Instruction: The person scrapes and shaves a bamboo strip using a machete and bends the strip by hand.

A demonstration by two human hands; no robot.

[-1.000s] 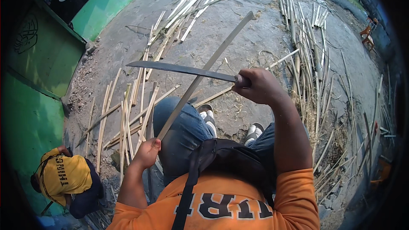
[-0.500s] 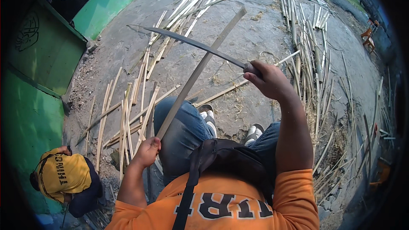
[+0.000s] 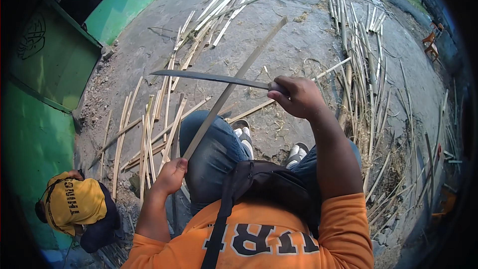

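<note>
A long bamboo strip [image 3: 234, 87] slants up from the left hand [image 3: 170, 175], whose fingers are clamped on its lower end above the person's knee. The right hand [image 3: 297, 96] has its fingers wrapped tight on the handle of a long knife [image 3: 209, 77], whose blade lies across the strip. Below is a cracked concrete ground [image 3: 298, 40], outdoors, strewn with split bamboo slats [image 3: 149, 134] and bamboo stalks [image 3: 358, 55]. A green wall [image 3: 35, 134] borders the left, near a person in a yellow cap [image 3: 74, 201].

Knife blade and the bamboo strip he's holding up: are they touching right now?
Cannot tell. In the head view the long blade crosses the bamboo strip held by the left hand, but from above no contact or gap shows. The right hand grips the handle.
</note>
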